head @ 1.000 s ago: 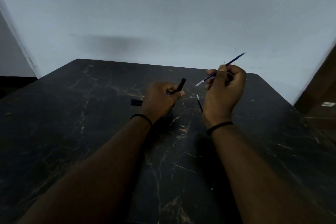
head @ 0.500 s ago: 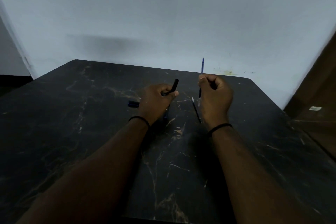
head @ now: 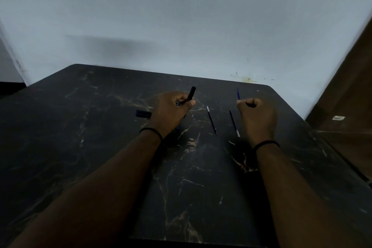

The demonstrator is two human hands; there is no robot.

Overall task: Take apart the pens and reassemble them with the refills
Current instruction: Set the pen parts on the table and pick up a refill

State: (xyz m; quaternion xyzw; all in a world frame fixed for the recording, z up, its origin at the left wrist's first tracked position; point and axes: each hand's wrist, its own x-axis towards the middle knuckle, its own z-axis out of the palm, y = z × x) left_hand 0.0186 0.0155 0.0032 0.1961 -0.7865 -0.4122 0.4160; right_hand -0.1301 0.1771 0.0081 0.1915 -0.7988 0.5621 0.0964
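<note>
My left hand (head: pixel 171 112) grips a black pen barrel (head: pixel 191 93) that points up and away from me. My right hand (head: pixel 256 117) is curled into a fist, and the short blue end of a refill (head: pixel 238 94) sticks out above its thumb. A thin dark refill (head: pixel 211 120) lies on the black marbled table (head: pixel 100 147) between my hands, with its pale tip at the far end. Another thin refill (head: pixel 234 123) runs just left of my right hand, pale tip towards me. Whether it lies loose I cannot tell.
A dark blue pen cap (head: pixel 143 114) lies on the table left of my left hand. A pale wall (head: pixel 181 26) rises behind the table's far edge. A brown wooden surface (head: pixel 350 96) stands at the right.
My right hand has moved to the right, away from my left hand, and the blue end above it now shows shorter. A second thin refill has come into view beside it. My left hand still holds the barrel.
</note>
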